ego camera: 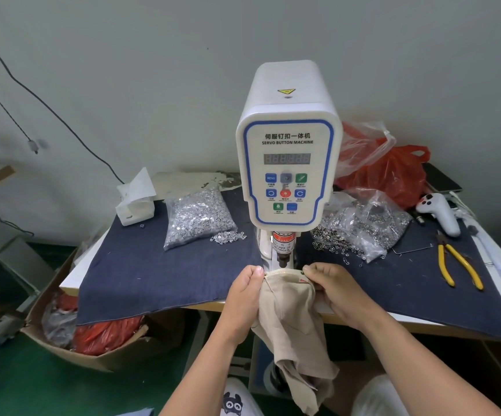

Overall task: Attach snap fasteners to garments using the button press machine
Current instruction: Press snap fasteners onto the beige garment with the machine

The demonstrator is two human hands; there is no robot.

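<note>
Over the denim-covered table, left hand and right hand fingers pinch the beige fabric garment taut beneath the white servo button machine (positioning step, I judge), next needing alignment under its punch.

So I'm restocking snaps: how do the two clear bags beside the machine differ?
The left bag holds bright silvery pieces and lies plump and mostly intact, a few spilled at its corner. The right bag holds darker ring-shaped pieces, lies crumpled, and has many more scattered before it. Both are clear plastic on the navy cloth.
</note>
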